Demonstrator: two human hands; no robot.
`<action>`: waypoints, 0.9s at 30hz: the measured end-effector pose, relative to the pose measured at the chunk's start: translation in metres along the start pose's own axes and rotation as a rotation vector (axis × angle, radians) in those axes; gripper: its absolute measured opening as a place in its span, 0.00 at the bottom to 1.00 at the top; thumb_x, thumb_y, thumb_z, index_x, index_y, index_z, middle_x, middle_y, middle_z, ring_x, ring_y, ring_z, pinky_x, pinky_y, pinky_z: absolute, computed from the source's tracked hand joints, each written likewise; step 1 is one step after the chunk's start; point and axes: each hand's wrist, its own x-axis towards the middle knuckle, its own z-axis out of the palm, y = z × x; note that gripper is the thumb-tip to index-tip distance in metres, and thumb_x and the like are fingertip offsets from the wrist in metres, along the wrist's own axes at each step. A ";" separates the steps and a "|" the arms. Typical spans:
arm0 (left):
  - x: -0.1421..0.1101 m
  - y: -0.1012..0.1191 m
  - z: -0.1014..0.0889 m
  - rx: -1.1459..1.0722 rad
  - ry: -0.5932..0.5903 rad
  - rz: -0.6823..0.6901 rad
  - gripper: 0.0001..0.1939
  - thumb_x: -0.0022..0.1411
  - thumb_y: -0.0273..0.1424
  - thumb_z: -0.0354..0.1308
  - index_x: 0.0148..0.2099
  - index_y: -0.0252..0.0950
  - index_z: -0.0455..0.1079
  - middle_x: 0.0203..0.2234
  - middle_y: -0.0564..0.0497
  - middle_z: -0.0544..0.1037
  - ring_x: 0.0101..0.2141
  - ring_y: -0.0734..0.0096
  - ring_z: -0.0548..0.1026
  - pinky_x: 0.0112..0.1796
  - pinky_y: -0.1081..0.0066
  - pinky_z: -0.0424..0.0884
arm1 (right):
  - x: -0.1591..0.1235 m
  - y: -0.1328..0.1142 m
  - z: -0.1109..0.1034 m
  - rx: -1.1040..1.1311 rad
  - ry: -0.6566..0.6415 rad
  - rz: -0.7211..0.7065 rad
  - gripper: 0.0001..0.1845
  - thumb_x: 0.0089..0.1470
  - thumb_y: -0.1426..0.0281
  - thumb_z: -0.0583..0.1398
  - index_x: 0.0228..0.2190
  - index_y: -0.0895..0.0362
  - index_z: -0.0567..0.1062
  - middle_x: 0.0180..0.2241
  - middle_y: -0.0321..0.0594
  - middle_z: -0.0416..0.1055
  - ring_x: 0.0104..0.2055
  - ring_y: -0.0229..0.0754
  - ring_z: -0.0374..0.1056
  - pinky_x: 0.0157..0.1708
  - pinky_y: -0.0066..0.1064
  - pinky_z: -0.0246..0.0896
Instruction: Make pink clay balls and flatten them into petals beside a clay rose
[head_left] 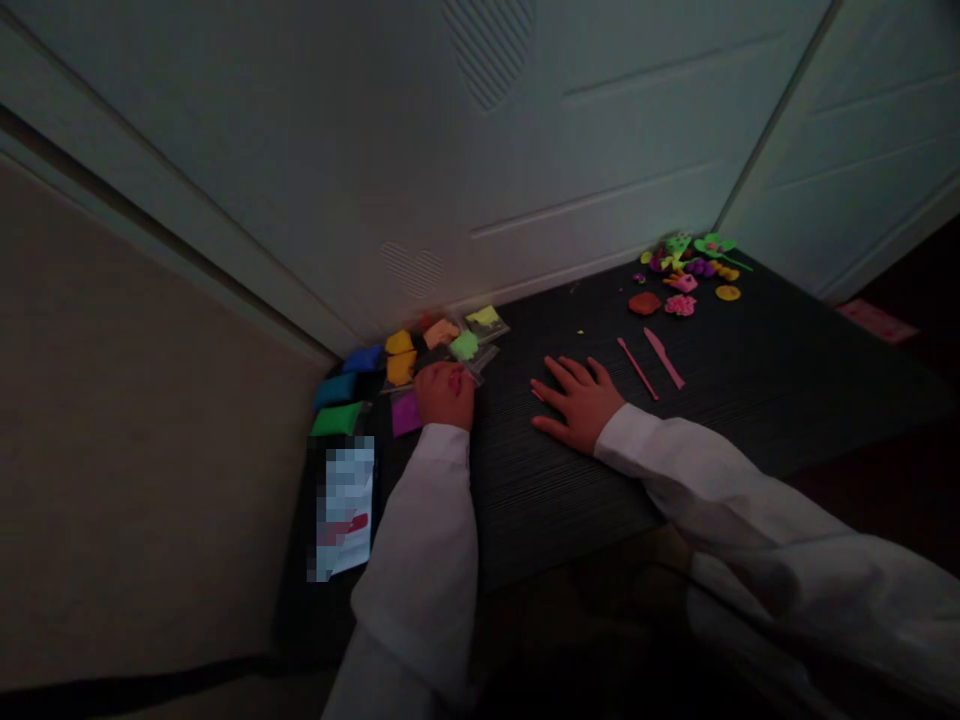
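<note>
My left hand [444,398] is closed, its fingers curled around a small lump of pink-red clay [454,381] that shows at the top. It is beside several clay packets, partly covering a purple packet [406,413]. A light green clay packet [465,346] lies just beyond it. My right hand [576,402] rests palm down on the dark table [525,510], fingers spread; whether anything lies under the palm is hidden. Right of that hand lie a thin pink modelling stick [637,369] and a pink plastic knife [664,358].
Blue [364,359], orange [401,367] and green packets [337,420] line the left back edge. A phone [349,510] with a lit, blurred screen lies at the left. Several moulded clay pieces [681,306] sit at the back right. A white panelled surface [600,150] stands behind the table.
</note>
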 end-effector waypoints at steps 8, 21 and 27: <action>0.000 0.000 0.000 0.000 0.004 -0.002 0.12 0.56 0.34 0.49 0.38 0.31 0.64 0.36 0.48 0.69 0.39 0.68 0.67 0.40 0.61 0.64 | 0.000 -0.005 -0.001 0.002 -0.004 -0.037 0.30 0.50 0.49 0.39 0.50 0.47 0.57 0.57 0.44 0.43 0.57 0.50 0.40 0.50 0.50 0.28; 0.000 0.001 -0.002 -0.016 0.001 -0.015 0.11 0.56 0.34 0.49 0.38 0.31 0.64 0.36 0.48 0.69 0.39 0.68 0.67 0.40 0.61 0.63 | -0.002 -0.005 -0.001 -0.005 -0.001 -0.003 0.32 0.50 0.49 0.39 0.51 0.51 0.56 0.57 0.47 0.42 0.57 0.51 0.39 0.49 0.51 0.28; 0.000 0.001 -0.002 -0.028 -0.003 -0.018 0.11 0.56 0.34 0.49 0.37 0.31 0.64 0.36 0.48 0.69 0.39 0.68 0.67 0.41 0.60 0.63 | -0.004 -0.011 -0.002 -0.006 -0.016 -0.036 0.32 0.47 0.46 0.40 0.51 0.47 0.56 0.58 0.42 0.41 0.57 0.49 0.38 0.50 0.49 0.27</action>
